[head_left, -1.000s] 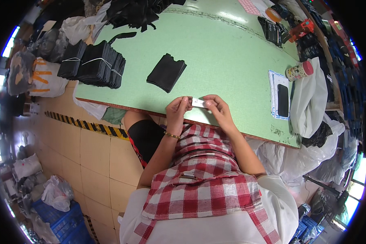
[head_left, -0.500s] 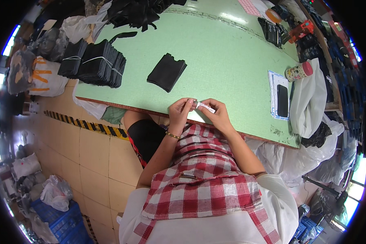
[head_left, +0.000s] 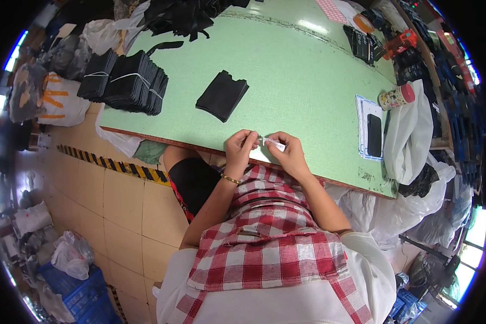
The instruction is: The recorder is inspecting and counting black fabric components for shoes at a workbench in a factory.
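Both hands meet at the near edge of the green table point(head_left: 291, 70). In my right hand point(head_left: 290, 156), thumb and fingers pinch a small white piece with printing point(head_left: 276, 144), narrow like a label or a little tube; its exact kind is unclear. My left hand point(head_left: 241, 150) is closed in a pinch close to the tip of that piece. Whatever lies between its fingertips is too small to make out. Beyond the hands lies a short stack of flat black pieces point(head_left: 222, 96) with a notched top edge.
Bundles of black pieces point(head_left: 129, 83) tied with white bands stand at the left table edge. Black straps point(head_left: 181, 16) lie heaped at the far left. To the right are a black phone point(head_left: 373, 135) on papers, a patterned cup point(head_left: 397, 97) and a white plastic bag point(head_left: 413, 135).
A small gap has opened between my left fingertips and the white piece. The right hand has turned the piece slightly. The black stack has not moved.
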{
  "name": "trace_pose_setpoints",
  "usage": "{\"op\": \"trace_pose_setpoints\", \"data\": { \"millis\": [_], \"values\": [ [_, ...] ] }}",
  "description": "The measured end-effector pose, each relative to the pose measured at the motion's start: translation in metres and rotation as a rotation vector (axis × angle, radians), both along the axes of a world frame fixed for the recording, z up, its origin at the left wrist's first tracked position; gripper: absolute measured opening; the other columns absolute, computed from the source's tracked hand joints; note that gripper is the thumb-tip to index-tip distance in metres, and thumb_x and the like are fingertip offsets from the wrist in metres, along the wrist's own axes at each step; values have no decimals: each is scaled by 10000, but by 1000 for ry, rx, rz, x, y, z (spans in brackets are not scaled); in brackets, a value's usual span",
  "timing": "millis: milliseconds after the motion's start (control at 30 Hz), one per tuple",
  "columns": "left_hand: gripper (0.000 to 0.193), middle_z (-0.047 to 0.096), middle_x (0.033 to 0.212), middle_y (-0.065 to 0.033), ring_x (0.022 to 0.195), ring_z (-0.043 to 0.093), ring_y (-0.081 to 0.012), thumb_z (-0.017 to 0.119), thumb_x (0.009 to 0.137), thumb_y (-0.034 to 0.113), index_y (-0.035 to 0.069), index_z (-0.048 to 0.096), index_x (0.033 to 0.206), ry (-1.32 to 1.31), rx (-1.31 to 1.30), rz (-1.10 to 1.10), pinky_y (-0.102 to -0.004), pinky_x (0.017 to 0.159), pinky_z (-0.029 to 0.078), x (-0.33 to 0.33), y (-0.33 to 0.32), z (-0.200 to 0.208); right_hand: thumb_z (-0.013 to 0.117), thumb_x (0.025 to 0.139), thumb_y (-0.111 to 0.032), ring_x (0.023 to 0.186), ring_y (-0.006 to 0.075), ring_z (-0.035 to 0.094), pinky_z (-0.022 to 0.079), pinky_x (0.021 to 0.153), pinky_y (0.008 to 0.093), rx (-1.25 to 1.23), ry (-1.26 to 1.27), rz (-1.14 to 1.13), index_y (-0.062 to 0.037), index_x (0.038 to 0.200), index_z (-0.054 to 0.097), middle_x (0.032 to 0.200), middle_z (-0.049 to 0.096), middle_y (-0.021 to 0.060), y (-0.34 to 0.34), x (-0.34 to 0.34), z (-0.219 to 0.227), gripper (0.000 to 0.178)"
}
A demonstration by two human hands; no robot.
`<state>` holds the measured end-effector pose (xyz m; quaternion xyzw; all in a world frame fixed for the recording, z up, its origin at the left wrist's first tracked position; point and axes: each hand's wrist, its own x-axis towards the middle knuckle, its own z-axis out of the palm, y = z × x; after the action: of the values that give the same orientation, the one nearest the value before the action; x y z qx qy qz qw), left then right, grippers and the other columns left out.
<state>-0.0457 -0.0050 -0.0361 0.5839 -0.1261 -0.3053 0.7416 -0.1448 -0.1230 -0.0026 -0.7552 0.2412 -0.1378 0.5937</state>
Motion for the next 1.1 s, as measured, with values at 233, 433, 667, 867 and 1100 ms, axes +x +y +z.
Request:
{"op": "trace_pose_setpoints", "data": {
  "millis": [233,433,667,867,1100],
  "values": [
    [173,629,742,-19,678,575,-66,611,920,157,-6,645,872,26,-5,10,-206,648,463,1,0,-1,650,831,-151,712,131,579,469,658,286,-140,45,32,53,890,643,759,639,88,-2,1,3,213],
    [183,626,738,-14,677,542,-59,597,932,172,5,649,879,17,10,-10,-211,660,428,0,1,2,650,818,-153,705,108,556,457,645,275,-3,55,83,45,884,649,757,634,72,-7,-1,0,209],
    [188,634,743,-18,674,547,-60,603,929,179,3,652,884,6,13,-1,-211,658,434,1,1,0,638,820,-144,674,91,525,442,610,265,24,90,133,46,875,651,732,618,48,-7,-1,3,199],
    [174,641,744,-27,673,587,-66,617,917,146,-20,653,881,-6,11,1,-200,638,475,1,0,-2,640,836,-142,661,78,522,437,587,246,81,79,116,45,885,661,737,618,25,-9,-5,-1,195],
    [171,655,762,-41,688,604,-75,618,914,134,-32,658,897,-13,10,2,-201,637,484,2,1,-4,654,861,-166,664,61,525,426,581,230,116,61,59,43,905,669,737,622,13,-10,-5,-6,214]
  ]
}}
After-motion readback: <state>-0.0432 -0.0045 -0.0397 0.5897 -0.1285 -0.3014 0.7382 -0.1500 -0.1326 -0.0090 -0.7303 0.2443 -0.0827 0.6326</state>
